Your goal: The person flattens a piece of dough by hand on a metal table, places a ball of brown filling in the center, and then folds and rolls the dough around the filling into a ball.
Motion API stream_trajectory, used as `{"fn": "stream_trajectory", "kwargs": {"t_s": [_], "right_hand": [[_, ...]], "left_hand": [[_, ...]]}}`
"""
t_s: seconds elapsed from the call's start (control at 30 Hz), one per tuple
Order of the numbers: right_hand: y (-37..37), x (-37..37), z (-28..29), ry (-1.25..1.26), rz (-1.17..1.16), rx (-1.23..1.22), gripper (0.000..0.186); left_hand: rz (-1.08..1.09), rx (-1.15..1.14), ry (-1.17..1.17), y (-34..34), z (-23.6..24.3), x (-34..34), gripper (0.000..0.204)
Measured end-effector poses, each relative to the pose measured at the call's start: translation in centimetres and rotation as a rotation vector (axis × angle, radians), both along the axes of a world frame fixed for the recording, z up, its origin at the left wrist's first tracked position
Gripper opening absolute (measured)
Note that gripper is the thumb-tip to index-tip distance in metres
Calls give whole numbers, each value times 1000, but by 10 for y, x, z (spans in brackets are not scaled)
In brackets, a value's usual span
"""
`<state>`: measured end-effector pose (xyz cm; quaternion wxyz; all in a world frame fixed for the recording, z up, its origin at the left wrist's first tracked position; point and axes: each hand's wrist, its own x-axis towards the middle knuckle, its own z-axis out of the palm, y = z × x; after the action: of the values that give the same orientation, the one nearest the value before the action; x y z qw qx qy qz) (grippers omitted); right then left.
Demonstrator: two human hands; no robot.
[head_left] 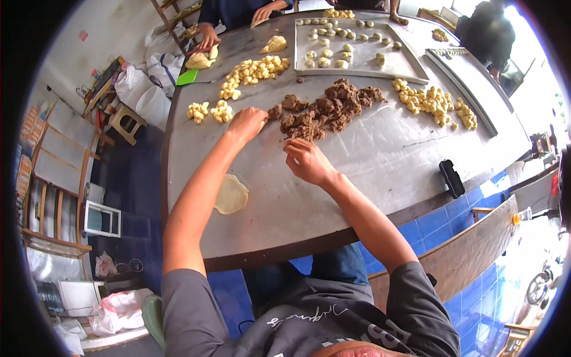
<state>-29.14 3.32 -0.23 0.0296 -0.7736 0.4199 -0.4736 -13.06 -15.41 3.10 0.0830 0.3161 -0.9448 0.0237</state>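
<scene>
A crumbly pile of brown filling (333, 107) lies on the metal table in front of me. My left hand (248, 123) is closed at the pile's left end, its fingertips on a small lump of brown filling (275, 112). Close to the near edge of the pile, my right hand (308, 160) is curled shut; whatever its fingers hold is hidden. Nearer me, below my left hand, a flat round of pale dough (231, 194) rests on the table. Several small yellow dough balls (250, 71) are heaped beyond my left hand, and more dough balls (425, 101) lie at the right.
A large metal tray (357, 74) with rows of filled balls stands at the far side. Across the table, a person's hand (208, 38) presses dough beside a green scraper (187, 77). A black case (452, 178) lies by the right edge. Another person (485, 35) stands far right.
</scene>
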Motion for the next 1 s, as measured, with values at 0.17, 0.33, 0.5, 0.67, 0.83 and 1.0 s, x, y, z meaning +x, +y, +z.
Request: {"fn": "stream_trajectory", "kwargs": {"t_s": [0.17, 0.33, 0.5, 0.67, 0.83, 1.0], "right_hand": [[1, -5, 2, 18, -36, 15, 10], [3, 0, 2, 15, -24, 53, 10], [3, 3, 4, -63, -16, 50, 11], [4, -8, 3, -55, -59, 83, 15], [2, -6, 2, -38, -44, 101, 20], [2, -3, 2, -45, -30, 93, 21]], "left_hand": [[43, 330, 296, 15, 32, 31, 29], [226, 1206, 722, 52, 32, 66, 30], [92, 939, 520, 86, 3, 71, 30], [83, 575, 205, 99, 32, 66, 46], [-111, 450, 148, 97, 32, 67, 49], [-148, 358, -102, 89, 28, 62, 39]]}}
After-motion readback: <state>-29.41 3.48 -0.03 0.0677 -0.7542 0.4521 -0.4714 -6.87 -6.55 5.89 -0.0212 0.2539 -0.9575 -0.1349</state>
